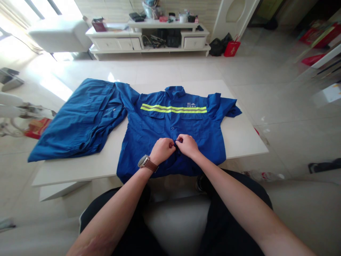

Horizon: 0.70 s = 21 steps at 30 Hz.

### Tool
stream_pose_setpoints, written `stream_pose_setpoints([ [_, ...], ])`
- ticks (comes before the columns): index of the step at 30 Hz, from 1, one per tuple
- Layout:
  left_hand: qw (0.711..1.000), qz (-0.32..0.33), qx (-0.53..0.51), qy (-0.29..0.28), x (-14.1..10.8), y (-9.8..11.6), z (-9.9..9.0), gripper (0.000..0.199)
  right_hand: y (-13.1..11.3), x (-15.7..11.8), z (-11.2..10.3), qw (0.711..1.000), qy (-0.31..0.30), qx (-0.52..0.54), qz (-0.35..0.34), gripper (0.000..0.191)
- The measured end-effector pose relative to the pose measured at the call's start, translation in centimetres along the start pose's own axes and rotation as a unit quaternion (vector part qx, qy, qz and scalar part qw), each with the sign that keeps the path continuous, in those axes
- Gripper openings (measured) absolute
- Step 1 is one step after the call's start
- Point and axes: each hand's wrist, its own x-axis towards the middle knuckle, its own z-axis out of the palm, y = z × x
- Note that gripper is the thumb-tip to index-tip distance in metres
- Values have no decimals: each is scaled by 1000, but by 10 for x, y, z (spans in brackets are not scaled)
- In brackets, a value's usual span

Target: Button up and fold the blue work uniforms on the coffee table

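A blue work jacket (149,149) lies front side up on the white table, its collar at the far end and its hem hanging over the near edge. A yellow and grey reflective stripe (173,109) crosses its chest. At the middle of the front placket, below a visible button (172,128), my left hand (163,148) pinches the cloth. Close beside it, my right hand (187,145) pinches the placket's other edge. The fingertips nearly meet; whether a button is between them is hidden. A watch (144,161) is on my left wrist.
Folded blue trousers or similar garment (77,121) lie on the left of the white table (245,138). A white TV cabinet (114,42) stands by the far wall, with a red bag (232,48) beside it. My legs are under the table's near edge.
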Motion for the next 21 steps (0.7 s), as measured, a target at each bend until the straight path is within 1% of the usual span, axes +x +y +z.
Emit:
stream_pose_setpoints([
  [3, 1000, -7, -27, 4, -1, 1, -2, 13, 4, 3, -1, 999, 24, -30, 27, 13],
  [6, 999, -18, -39, 4, -3, 2, -5, 14, 4, 5, -3, 998, 18, -33, 42, 12],
  [10, 999, -21, -3, -35, -4, 4, -9, 17, -2, 2, -6, 999, 11, -40, 12, 12],
  [13, 997, -38, 38, -54, -4, 5, -10, 25, -6, -3, -6, 997, -28, -70, -2, 12],
  [16, 996, -43, 71, -36, -3, 1, -10, 21, -8, -7, -6, 991, -84, -103, -13, 13],
  [18, 993, -40, 107, -23, -3, -5, -7, 21, -8, -9, -5, 986, -107, -125, -32, 14],
  [19, 991, -39, 126, -31, -4, -9, -5, 25, -8, -10, -5, 983, -115, -136, -43, 14],
  [21, 983, -45, 158, -81, -6, -18, 0, 38, -8, -11, -6, 978, -132, -149, -65, 15],
])
